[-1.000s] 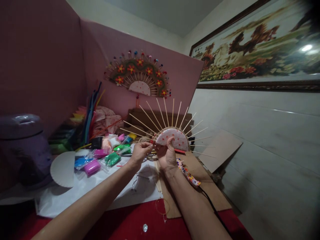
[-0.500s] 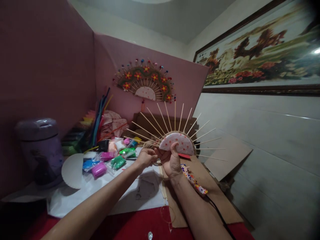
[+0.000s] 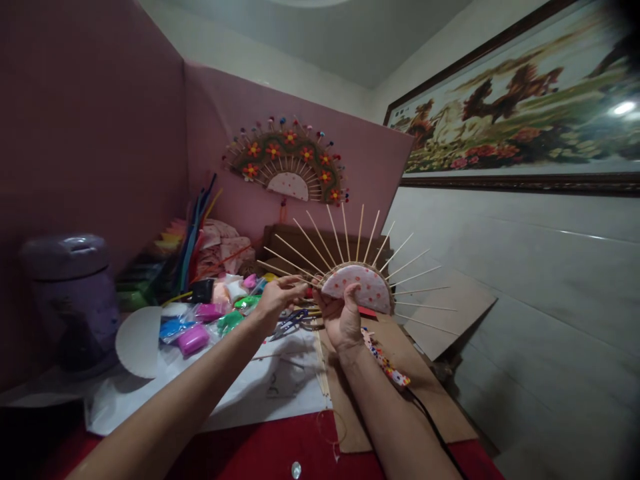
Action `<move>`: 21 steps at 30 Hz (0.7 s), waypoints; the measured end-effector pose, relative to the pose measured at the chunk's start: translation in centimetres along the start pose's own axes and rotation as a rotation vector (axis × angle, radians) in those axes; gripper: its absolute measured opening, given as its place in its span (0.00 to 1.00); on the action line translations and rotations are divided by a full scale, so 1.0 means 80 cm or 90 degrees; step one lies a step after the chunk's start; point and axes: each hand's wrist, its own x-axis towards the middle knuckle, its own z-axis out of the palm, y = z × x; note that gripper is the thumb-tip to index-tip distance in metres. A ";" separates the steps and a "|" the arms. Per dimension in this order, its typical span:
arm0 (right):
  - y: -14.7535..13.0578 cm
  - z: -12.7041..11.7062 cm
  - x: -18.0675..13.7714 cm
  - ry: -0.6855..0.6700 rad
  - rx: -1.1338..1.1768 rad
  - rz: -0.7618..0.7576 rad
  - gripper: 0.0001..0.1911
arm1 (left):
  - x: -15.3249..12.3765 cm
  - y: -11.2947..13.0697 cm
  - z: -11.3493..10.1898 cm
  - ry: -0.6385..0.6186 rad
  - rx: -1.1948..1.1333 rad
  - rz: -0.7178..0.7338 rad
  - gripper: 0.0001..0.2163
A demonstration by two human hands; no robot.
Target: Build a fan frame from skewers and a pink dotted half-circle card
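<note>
Fan (image 3: pixel 367 277) upright in right hand (image 3: pixel 343 321), thumb clamped on front; long straight edge slants down rightward. Left hand (image 3: pixel 277 299) nearest leftmost sticks (image 3: pixel 293 263), fingers almost pinched; whether holding anything, cannot tell.

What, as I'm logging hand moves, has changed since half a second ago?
The left hand has moved left and slightly up, away from the right hand; whether it let anything go is unclear. The right hand still holds the stick fan. The wall fan hangs as before.
</note>
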 end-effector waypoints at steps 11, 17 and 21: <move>0.010 0.001 -0.006 0.004 0.010 0.022 0.22 | -0.004 0.011 0.009 -0.004 -0.239 0.017 0.06; 0.012 0.000 -0.005 0.020 0.008 0.014 0.23 | -0.005 0.010 0.009 0.006 -0.273 0.017 0.07; 0.015 -0.001 -0.006 0.011 -0.033 0.017 0.25 | -0.002 0.009 0.006 -0.002 -0.277 0.024 0.08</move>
